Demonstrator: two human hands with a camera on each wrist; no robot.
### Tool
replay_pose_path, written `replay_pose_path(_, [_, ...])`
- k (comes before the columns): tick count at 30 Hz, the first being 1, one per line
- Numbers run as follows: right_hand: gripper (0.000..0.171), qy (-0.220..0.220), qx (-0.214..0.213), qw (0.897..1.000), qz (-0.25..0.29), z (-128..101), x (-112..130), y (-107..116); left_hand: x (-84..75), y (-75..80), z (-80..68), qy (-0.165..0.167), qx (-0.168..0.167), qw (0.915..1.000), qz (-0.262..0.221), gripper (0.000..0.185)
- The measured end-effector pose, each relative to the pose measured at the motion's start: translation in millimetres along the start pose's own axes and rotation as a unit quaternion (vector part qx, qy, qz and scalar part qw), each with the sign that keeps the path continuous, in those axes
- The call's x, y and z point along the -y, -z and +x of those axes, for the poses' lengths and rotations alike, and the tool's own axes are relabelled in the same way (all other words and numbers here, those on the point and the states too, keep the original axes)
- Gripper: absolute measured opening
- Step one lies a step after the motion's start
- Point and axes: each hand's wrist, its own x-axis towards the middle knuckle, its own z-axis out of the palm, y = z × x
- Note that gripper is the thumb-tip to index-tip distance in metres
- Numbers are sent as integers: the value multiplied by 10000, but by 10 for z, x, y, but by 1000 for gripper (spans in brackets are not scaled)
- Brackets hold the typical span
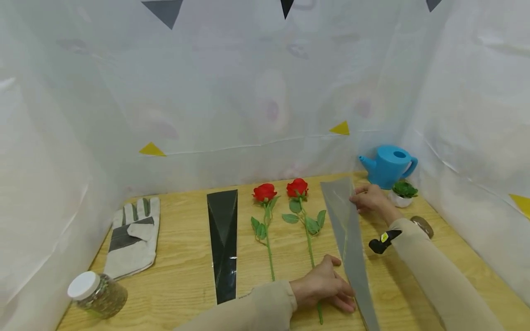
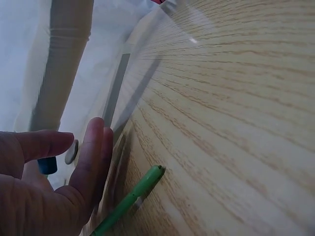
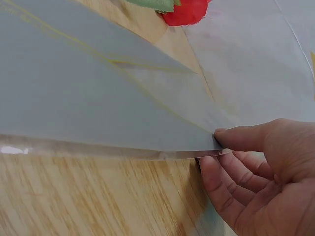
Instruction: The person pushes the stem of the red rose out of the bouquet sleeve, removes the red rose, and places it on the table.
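Observation:
A long grey cone-shaped film sleeve (image 1: 349,239) lies on the wooden table (image 1: 186,276), right of two red roses (image 1: 265,192) (image 1: 297,187). My right hand (image 1: 356,198) pinches the right edge of the sleeve's wide far end; the right wrist view shows thumb and fingers (image 3: 231,140) holding that edge of the sleeve (image 3: 88,88) lifted off the wood. My left hand (image 1: 345,299) lies flat with straight fingers against the sleeve's narrow near part, over the right rose's stem (image 1: 308,243). In the left wrist view the green stem end (image 2: 133,194) lies beside my straight fingers (image 2: 93,152).
A black cone sleeve (image 1: 223,239) lies left of the roses, with a grey work glove (image 1: 132,236) and a white-lidded jar (image 1: 97,294) further left. A blue watering can (image 1: 389,165), a small potted plant (image 1: 403,192) and a tape roll (image 1: 422,225) stand at the back right. White sheeting walls surround the table.

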Motion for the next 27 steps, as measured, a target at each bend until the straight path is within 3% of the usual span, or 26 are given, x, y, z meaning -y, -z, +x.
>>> replay_pose_path(17, [45,381,-498,9950,-777,-45,-89,-79,22,-28,-13,2,-77,9999,103,63])
replay_pose_path(24, [39,601,-777,9844,-1460,-43,-53,-121,-3,-23,-28,-15,-121,9997,192,62])
replay_pose_path(27, [47,668,-814,9810,-1628,-67,-27,-116,-26,-14,-39,-40,-40,9997,234,63])
